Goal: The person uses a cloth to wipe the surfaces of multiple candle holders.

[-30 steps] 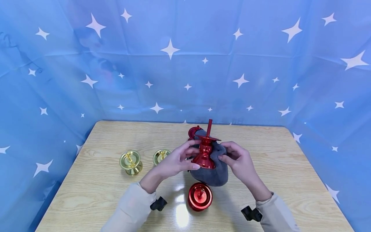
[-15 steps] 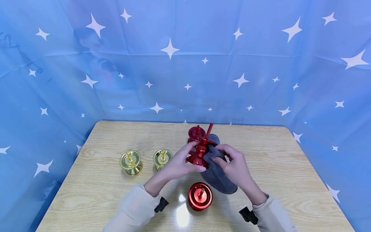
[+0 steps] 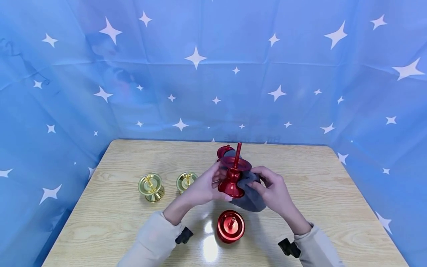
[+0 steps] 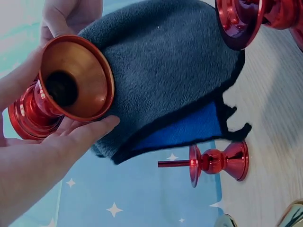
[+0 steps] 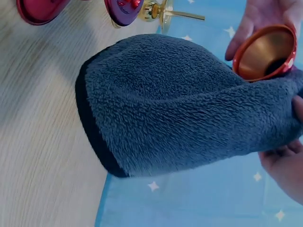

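Note:
A shiny red candle holder [image 3: 231, 184] with a dish and a thin upright rod is held up over the table, leaning slightly. My left hand [image 3: 204, 186] grips it around the lower body from the left. The left wrist view looks into its hollow, copper-coloured base [image 4: 78, 78]. From the right, my right hand [image 3: 274, 188] pinches a grey plush cloth [image 3: 251, 200] against the holder's side. The cloth hangs below the fingers, and a blue patch [image 4: 182, 125] shows on it in the left wrist view. Part of the right hand's grip is hidden by the cloth.
Another red candle holder [image 3: 230, 226] stands upright near the front of the wooden table [image 3: 320, 200]. A third red one [image 3: 222, 151] is partly covered behind the cloth. Two gold candle holders [image 3: 151, 186] stand to the left, one partly behind my left hand. A blue star-patterned curtain [image 3: 213, 85] surrounds the table.
The held candle holder tipped to the right and then came back more upright, its dish now turned toward the head view. The cloth swung right and returned closer beneath the holder.

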`<action>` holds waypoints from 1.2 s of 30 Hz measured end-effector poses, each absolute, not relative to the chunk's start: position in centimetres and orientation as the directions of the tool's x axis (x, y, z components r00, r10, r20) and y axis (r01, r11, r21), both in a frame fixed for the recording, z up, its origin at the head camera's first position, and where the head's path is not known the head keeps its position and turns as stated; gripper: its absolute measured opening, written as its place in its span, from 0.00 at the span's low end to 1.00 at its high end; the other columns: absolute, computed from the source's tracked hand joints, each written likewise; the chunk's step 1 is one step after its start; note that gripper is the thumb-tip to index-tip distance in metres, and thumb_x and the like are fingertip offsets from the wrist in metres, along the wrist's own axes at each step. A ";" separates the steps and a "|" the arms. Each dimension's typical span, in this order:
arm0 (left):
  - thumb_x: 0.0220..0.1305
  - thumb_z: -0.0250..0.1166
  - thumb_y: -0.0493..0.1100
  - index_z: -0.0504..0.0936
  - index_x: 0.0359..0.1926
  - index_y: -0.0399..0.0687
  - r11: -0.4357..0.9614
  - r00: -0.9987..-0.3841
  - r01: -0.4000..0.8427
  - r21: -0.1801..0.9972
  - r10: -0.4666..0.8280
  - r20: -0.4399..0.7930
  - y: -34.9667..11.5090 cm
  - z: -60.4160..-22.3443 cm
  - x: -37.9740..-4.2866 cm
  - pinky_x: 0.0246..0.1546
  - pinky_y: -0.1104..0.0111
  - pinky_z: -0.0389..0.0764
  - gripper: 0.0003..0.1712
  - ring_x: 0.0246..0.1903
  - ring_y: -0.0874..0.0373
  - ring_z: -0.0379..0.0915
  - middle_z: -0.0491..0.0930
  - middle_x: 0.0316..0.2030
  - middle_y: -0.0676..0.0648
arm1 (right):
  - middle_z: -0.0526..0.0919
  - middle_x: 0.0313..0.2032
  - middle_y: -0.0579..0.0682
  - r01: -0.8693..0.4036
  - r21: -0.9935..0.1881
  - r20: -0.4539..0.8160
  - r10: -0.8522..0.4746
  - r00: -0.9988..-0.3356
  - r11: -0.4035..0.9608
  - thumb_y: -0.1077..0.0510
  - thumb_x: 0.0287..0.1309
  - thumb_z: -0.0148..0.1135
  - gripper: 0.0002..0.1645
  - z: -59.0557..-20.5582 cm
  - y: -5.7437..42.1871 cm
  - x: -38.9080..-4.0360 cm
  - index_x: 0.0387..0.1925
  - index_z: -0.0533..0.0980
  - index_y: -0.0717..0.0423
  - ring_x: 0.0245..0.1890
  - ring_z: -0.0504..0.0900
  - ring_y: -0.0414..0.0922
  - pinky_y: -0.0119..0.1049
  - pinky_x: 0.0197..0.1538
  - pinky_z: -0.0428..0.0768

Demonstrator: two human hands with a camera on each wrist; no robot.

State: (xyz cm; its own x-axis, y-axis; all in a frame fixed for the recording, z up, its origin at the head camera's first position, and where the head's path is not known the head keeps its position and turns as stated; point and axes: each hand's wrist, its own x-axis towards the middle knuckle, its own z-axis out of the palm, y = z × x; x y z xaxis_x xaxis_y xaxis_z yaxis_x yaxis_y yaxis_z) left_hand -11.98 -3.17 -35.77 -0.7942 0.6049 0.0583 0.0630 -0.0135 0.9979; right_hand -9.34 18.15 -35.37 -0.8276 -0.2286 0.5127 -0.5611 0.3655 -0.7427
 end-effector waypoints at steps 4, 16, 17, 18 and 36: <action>0.46 0.70 0.29 0.51 0.68 0.50 -0.039 -0.785 0.041 0.998 0.617 0.056 -3.2 -35.8 -12.2 0.52 0.65 0.71 0.52 0.51 0.52 0.69 0.72 0.50 0.41 | 0.79 0.31 0.53 -0.575 -0.728 0.513 -0.260 -0.818 0.374 0.81 0.42 0.61 0.18 -35.6 18.3 -9.4 0.36 0.76 0.63 0.29 0.73 0.41 0.31 0.28 0.75; 0.65 0.56 0.47 0.57 0.66 0.50 -0.064 -0.804 -0.076 0.995 0.595 -0.023 -3.8 -36.5 -13.4 0.54 0.59 0.69 0.31 0.48 0.54 0.72 0.75 0.45 0.40 | 0.80 0.32 0.46 -0.699 -0.542 0.610 -0.354 -0.709 0.467 0.82 0.33 0.65 0.25 -36.2 18.5 -9.8 0.33 0.76 0.56 0.32 0.77 0.40 0.24 0.36 0.73; 0.65 0.56 0.45 0.56 0.66 0.50 -0.077 -0.795 -0.083 0.994 0.606 -0.020 -3.8 -36.6 -13.4 0.54 0.59 0.69 0.31 0.49 0.54 0.72 0.75 0.46 0.39 | 0.80 0.32 0.46 -0.702 -0.532 0.610 -0.359 -0.706 0.474 0.82 0.33 0.65 0.26 -36.2 18.6 -9.8 0.33 0.76 0.55 0.32 0.77 0.40 0.24 0.36 0.73; 0.65 0.57 0.45 0.56 0.67 0.50 -0.096 -0.786 -0.089 0.991 0.618 -0.011 -3.9 -36.8 -13.5 0.54 0.59 0.69 0.32 0.49 0.53 0.72 0.74 0.48 0.39 | 0.80 0.32 0.45 -0.703 -0.525 0.609 -0.365 -0.704 0.480 0.82 0.33 0.66 0.26 -36.2 18.6 -9.8 0.33 0.77 0.54 0.32 0.77 0.40 0.25 0.36 0.73; 0.61 0.57 0.30 0.49 0.68 0.45 -0.179 -0.776 -0.135 0.975 0.631 0.008 -2.5 -44.0 -14.5 0.52 0.63 0.70 0.38 0.51 0.50 0.70 0.70 0.52 0.33 | 0.82 0.31 0.55 -0.346 -0.562 0.419 -0.102 -0.902 0.752 0.77 0.40 0.65 0.15 -37.6 22.7 -10.6 0.32 0.78 0.62 0.32 0.80 0.51 0.44 0.33 0.76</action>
State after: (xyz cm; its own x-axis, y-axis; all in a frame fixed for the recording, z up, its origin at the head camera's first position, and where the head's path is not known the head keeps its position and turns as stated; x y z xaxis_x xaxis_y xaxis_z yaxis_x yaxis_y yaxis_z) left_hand -14.52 -2.52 -43.96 -0.7757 0.6310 0.0079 -0.1353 -0.1785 0.9746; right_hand -10.64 22.74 -37.60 -0.9021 -0.1017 0.4193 -0.3458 0.7517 -0.5616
